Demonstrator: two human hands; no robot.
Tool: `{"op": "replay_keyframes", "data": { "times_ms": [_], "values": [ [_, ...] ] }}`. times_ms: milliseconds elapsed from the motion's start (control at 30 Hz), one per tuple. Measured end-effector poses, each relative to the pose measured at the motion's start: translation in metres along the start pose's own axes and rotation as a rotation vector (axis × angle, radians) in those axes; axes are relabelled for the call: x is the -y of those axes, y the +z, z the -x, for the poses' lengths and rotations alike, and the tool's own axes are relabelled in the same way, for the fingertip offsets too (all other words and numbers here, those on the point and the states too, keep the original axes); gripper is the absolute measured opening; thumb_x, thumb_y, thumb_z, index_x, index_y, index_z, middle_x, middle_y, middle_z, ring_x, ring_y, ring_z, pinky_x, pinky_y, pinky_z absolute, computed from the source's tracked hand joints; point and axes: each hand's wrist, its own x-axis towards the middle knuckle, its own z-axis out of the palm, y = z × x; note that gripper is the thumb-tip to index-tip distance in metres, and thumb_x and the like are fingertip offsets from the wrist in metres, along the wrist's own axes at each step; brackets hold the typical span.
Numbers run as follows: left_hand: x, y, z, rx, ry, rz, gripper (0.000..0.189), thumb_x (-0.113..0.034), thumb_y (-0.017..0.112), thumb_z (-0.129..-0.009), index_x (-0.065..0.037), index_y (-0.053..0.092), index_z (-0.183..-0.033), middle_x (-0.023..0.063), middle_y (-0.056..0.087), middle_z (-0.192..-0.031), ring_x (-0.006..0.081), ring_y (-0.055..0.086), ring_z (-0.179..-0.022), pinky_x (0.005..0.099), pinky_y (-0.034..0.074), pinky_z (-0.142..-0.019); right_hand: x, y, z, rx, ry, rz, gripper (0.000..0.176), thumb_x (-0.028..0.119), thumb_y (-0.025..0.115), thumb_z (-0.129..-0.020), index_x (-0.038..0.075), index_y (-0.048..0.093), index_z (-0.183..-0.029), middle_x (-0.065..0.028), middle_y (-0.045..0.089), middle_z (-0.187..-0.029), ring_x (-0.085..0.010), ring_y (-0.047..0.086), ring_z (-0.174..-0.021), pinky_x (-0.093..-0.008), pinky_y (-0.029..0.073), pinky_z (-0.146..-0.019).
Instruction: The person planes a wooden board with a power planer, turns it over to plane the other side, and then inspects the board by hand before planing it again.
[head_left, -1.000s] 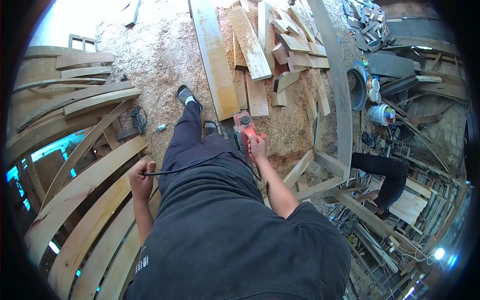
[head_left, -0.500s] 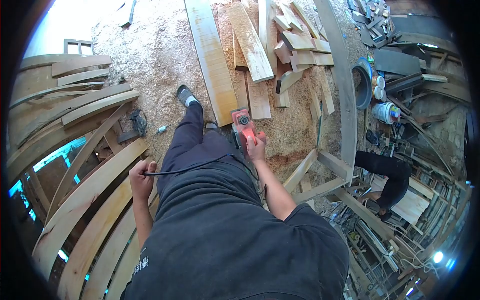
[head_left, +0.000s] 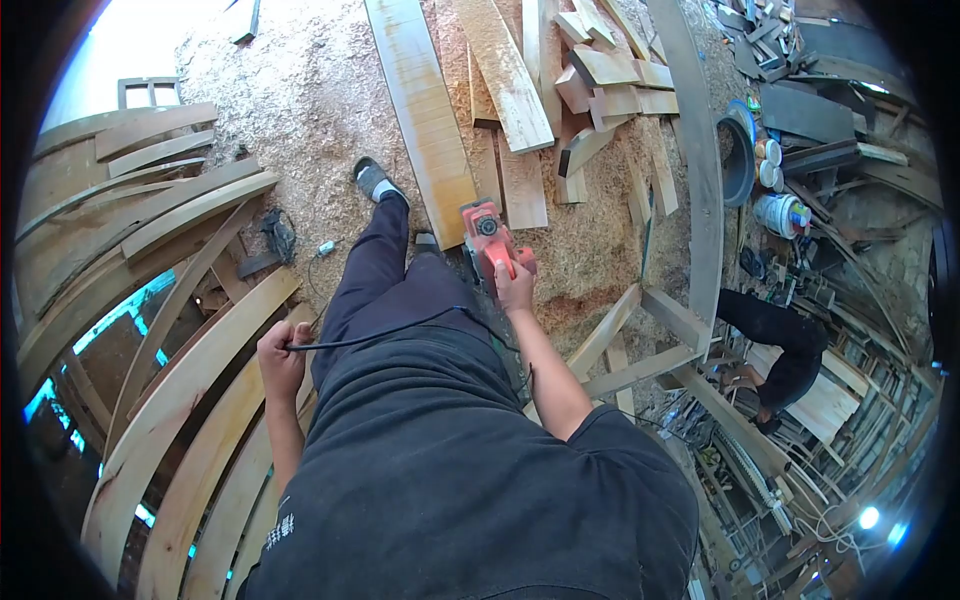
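Your right hand (head_left: pixel 516 290) was closed firmly around the handle of a red and black handheld power planer (head_left: pixel 485 232). You had the planer in front of your right thigh, at the near end of a long, flat wooden board (head_left: pixel 425 120) with yellow-brown staining; from above, you could not tell whether the two touched. Your left hand (head_left: pixel 282 358) was curled into a fist beside your left hip, gripping a thin black power cord (head_left: pixel 370 343), which ran across your waist toward the tool. Near that hand was a row of broad, curved, pale wooden slats (head_left: pixel 168 415). To the right of the board, straight, pale timber offcuts (head_left: pixel 605 68) were heaped on a floor (head_left: pixel 285 110) covered with tan shavings. Farther right, past a long greyish wooden beam (head_left: pixel 690 130), you had a dark round tub (head_left: pixel 738 180), a white bucket (head_left: pixel 775 215) and another person in dark clothing (head_left: pixel 795 360).
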Motion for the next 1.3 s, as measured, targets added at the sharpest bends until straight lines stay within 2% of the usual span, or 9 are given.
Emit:
{"op": "replay_keyframes", "data": {
  "times_ms": [300,533,600,733,767,800,833,900,1300],
  "values": [
    [0.009,-0.015,-0.028,0.015,-0.052,0.016,0.058,-0.032,0.073,-0.102,-0.003,0.033,-0.070,0.0023,0.030,-0.066,0.0131,0.029,-0.063,0.0344,0.025,-0.055,0.017,0.020,-0.024,-0.008,0.001,-0.059,0.038,0.032,0.062,-0.101,0.005,0.064,-0.075,0.0011,0.057,-0.063,-0.0102,0.053,-0.057,-0.0302,0.043,-0.055],
    [0.010,-0.029,-0.052,0.026,-0.064,0.017,0.057,-0.028,0.073,-0.102,-0.003,0.033,-0.070,0.0034,0.030,-0.066,0.0131,0.030,-0.063,0.0346,0.026,-0.055,0.031,0.035,-0.047,-0.026,0.007,-0.079,0.037,0.032,0.062,-0.101,0.007,0.063,-0.074,0.0022,0.056,-0.063,-0.0085,0.052,-0.056,-0.0285,0.041,-0.053],
    [0.014,-0.035,-0.058,0.061,-0.040,-0.026,0.051,-0.027,0.068,-0.106,-0.006,0.037,-0.071,-0.0013,0.029,-0.068,0.0100,0.031,-0.065,0.0323,0.025,-0.057,0.039,0.038,-0.055,-0.043,-0.030,-0.047,0.037,0.032,0.062,-0.101,0.007,0.063,-0.073,0.0020,0.056,-0.062,-0.0081,0.053,-0.057,-0.0286,0.041,-0.052],
    [0.017,-0.047,-0.075,0.081,-0.034,-0.042,0.050,-0.025,0.068,-0.105,-0.006,0.037,-0.071,-0.0009,0.028,-0.068,0.0104,0.031,-0.065,0.0326,0.025,-0.057,0.057,0.046,-0.077,-0.038,0.017,-0.050,0.038,0.032,0.062,-0.100,0.006,0.063,-0.072,0.0019,0.056,-0.061,-0.0084,0.053,-0.056,-0.0293,0.041,-0.052],
    [0.017,-0.050,-0.080,0.084,-0.035,-0.049,0.050,-0.025,0.068,-0.105,-0.005,0.037,-0.071,-0.0008,0.028,-0.068,0.0105,0.031,-0.065,0.0327,0.025,-0.057,0.062,0.046,-0.083,-0.003,0.055,-0.012,0.035,0.038,0.063,-0.098,0.004,0.071,-0.091,-0.0096,0.065,-0.072,-0.0202,0.063,-0.068,-0.0355,0.048,-0.064],
    [0.019,-0.053,-0.085,0.087,-0.036,-0.055,0.050,-0.024,0.069,-0.104,-0.005,0.037,-0.071,-0.0007,0.028,-0.067,0.0107,0.031,-0.065,0.0327,0.025,-0.057,0.064,0.047,-0.088,0.031,0.093,0.025,0.046,0.045,0.064,-0.096,0.003,0.078,-0.109,-0.0210,0.074,-0.083,-0.0319,0.074,-0.079,-0.0417,0.055,-0.076],
    [0.021,-0.056,-0.091,0.091,-0.034,-0.057,0.050,-0.024,0.069,-0.104,-0.005,0.037,-0.071,-0.0007,0.028,-0.067,0.0107,0.031,-0.065,0.0327,0.025,-0.057,0.067,0.050,-0.092,0.029,0.096,0.024,0.046,0.045,0.064,-0.096,0.003,0.078,-0.109,-0.0210,0.074,-0.083,-0.0319,0.074,-0.079,-0.0417,0.055,-0.076],
    [0.023,-0.062,-0.104,0.084,-0.056,-0.041,0.055,-0.026,0.074,-0.101,-0.003,0.034,-0.070,0.0058,0.031,-0.065,0.0165,0.031,-0.062,0.0364,0.026,-0.057,0.074,0.056,-0.101,0.021,0.091,0.039,0.047,0.045,0.064,-0.096,0.002,0.078,-0.109,-0.0212,0.074,-0.082,-0.0313,0.074,-0.080,-0.0417,0.055,-0.075],
    [0.011,-0.099,-0.195,0.136,-0.065,-0.040,0.053,-0.024,0.076,-0.099,-0.002,0.037,-0.069,0.0061,0.033,-0.064,0.0162,0.033,-0.061,0.0352,0.028,-0.056,0.124,0.087,-0.148,0.011,0.130,0.008,0.046,0.044,0.063,-0.096,0.002,0.078,-0.108,-0.0182,0.075,-0.083,-0.0286,0.073,-0.080,-0.0408,0.054,-0.075]
  ]
}}
